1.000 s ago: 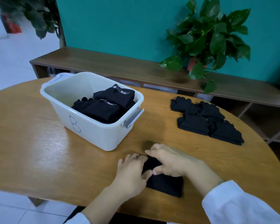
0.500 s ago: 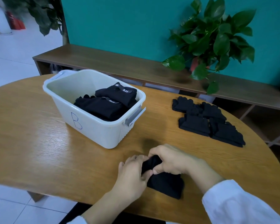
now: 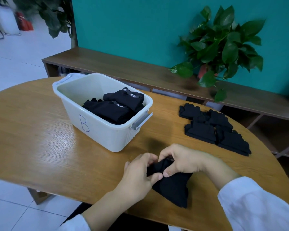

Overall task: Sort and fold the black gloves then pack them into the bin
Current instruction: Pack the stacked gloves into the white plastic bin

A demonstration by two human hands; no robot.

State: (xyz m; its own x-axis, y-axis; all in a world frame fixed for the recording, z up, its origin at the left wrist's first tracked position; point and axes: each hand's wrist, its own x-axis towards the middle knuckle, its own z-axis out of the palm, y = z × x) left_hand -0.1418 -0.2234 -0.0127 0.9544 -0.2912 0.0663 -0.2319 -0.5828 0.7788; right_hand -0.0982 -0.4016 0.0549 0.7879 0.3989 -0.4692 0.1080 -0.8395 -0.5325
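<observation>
- Right now a black glove (image 3: 171, 184) lies on the surface (image 3: 40, 139), just in front of the white bin (image 3: 97, 130).
- Both my left hand (image 3: 138, 174) and right hand (image 3: 185, 160) pinch its upper end, fingers curled.
- Inside the bin sit folded gloves (image 3: 117, 105); right of the bin, more gloves (image 3: 212, 129) wait.
</observation>
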